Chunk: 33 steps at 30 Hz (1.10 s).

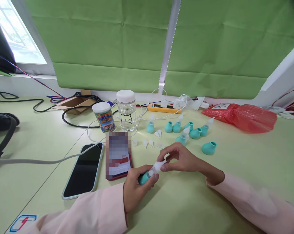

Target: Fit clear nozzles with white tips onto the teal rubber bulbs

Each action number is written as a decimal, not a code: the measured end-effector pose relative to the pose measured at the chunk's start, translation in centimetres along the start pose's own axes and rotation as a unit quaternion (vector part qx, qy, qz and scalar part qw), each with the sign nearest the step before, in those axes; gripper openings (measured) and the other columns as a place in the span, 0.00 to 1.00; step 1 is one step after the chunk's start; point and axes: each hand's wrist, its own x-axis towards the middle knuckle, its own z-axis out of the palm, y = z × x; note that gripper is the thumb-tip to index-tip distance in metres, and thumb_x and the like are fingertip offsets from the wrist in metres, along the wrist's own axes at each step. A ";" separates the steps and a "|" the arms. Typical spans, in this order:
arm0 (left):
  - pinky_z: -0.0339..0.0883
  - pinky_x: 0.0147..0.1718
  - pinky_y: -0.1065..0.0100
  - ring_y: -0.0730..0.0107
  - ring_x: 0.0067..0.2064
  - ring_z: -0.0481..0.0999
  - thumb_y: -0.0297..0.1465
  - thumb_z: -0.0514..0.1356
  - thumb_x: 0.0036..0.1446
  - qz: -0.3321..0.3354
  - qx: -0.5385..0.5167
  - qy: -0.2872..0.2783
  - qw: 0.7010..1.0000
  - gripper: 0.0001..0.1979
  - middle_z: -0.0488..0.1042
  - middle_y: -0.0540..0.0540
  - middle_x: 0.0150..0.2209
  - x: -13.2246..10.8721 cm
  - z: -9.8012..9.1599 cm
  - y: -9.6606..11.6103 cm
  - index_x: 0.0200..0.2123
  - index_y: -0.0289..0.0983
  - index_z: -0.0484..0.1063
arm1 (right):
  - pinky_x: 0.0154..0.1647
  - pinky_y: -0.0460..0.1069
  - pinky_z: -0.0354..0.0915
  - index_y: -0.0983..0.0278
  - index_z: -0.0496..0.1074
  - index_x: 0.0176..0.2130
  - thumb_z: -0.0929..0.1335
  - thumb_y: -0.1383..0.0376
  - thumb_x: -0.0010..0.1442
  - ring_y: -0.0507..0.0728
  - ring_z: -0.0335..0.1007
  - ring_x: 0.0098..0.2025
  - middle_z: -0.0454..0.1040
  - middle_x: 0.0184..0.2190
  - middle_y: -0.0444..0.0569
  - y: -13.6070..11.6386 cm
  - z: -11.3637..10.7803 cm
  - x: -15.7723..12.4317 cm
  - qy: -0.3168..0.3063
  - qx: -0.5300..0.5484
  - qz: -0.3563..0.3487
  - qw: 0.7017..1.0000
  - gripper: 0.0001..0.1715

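Note:
My left hand (138, 187) is wrapped around the teal bulb of a nasal aspirator (144, 178), which lies tilted with its tip toward the right. Its white nozzle (158, 165) sits on a clear collar. At the nozzle's tip, my right hand (177, 158) has thumb and forefinger closed in a pinch. Beyond my right hand stand several more aspirators, some with nozzles, such as one tilted aspirator (182, 138), and some bare teal bulbs (209, 148). Small white nozzle tips (150, 143) lie loose on the table (176, 201).
Left of my hands lie a dark-screened phone (85, 170) and a red-cased phone (120, 164). Behind them stand a noodle cup (104, 118) and a clear jar (126, 113). An orange power strip (159, 108), cables and a red plastic bag (251, 118) line the back.

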 end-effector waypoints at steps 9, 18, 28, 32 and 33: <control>0.49 0.20 0.75 0.77 0.21 0.55 0.37 0.53 0.53 0.025 0.062 -0.010 0.998 0.14 0.59 0.54 0.18 -0.3 0.1 0.1 0.29 0.32 0.73 | 0.19 0.43 0.59 0.66 0.76 0.34 0.69 0.58 0.46 0.48 0.64 0.20 0.73 0.21 0.46 -0.6 -1.2 -0.4 -0.080 -0.104 0.016 0.991 0.16; 0.55 0.22 0.75 0.74 0.21 0.62 0.35 0.53 0.53 0.064 0.090 -0.017 0.994 0.15 0.69 0.48 0.20 -0.5 0.4 0.5 0.29 0.32 0.75 | 0.17 0.40 0.57 0.68 0.76 0.33 0.66 0.62 0.51 0.45 0.59 0.18 0.68 0.17 0.44 -1.2 -1.4 -0.9 -0.157 -0.111 0.031 0.981 0.13; 0.55 0.22 0.74 0.73 0.21 0.62 0.33 0.53 0.53 0.082 0.137 -0.035 0.987 0.13 0.70 0.47 0.20 -0.5 0.4 0.3 0.28 0.33 0.75 | 0.15 0.39 0.56 0.67 0.76 0.34 0.66 0.63 0.51 0.44 0.59 0.16 0.68 0.16 0.43 -1.6 -1.3 -1.0 -0.180 -0.095 0.052 0.978 0.12; 0.56 0.23 0.74 0.74 0.22 0.62 0.33 0.52 0.54 0.076 0.109 -0.029 0.991 0.14 0.70 0.48 0.22 -0.4 0.2 0.2 0.32 0.33 0.75 | 0.18 0.40 0.61 0.68 0.76 0.33 0.68 0.62 0.49 0.45 0.63 0.18 0.73 0.21 0.47 -0.8 -0.9 -0.7 -0.128 -0.041 0.058 0.989 0.12; 0.56 0.23 0.74 0.74 0.22 0.62 0.33 0.51 0.55 0.073 0.106 -0.030 0.991 0.14 0.70 0.48 0.23 -0.4 0.2 0.2 0.32 0.32 0.75 | 0.19 0.40 0.62 0.68 0.76 0.33 0.69 0.62 0.47 0.46 0.64 0.19 0.74 0.22 0.47 -0.4 -0.8 -0.7 -0.119 -0.015 0.065 0.991 0.13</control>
